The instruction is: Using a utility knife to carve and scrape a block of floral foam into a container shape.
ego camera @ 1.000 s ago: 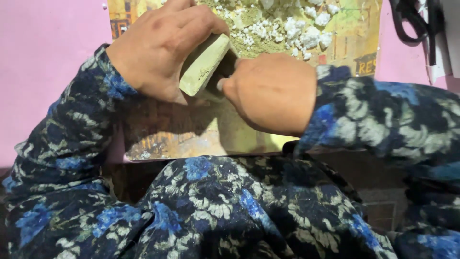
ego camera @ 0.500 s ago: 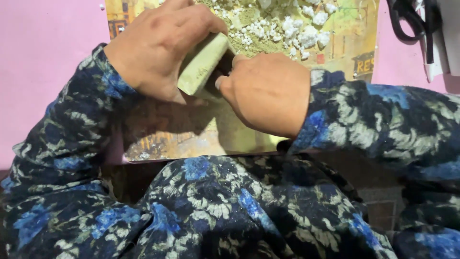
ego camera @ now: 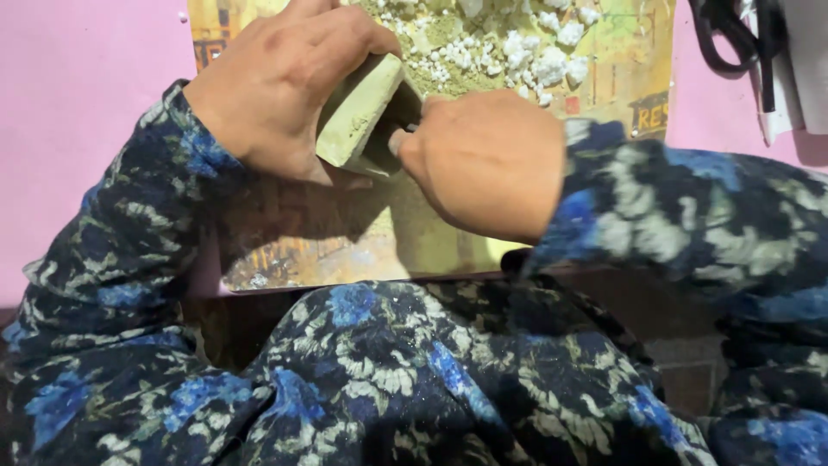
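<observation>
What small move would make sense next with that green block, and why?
Probably another short scraping stroke. The left hand holds the pale green block tilted over the printed board, the right hand presses close against its underside, and crumbs already lie piled just beyond.

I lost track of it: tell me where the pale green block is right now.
In the head view, upper centre-left: the pale green block is gripped in the left hand, tilted, beside the right hand, above the printed board.

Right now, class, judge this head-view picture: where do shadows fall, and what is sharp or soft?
Head view: the left hand casts a shadow onto the printed sheet below it; the pale green block and right hand look sharp; the floral sleeve at right is slightly soft.
</observation>
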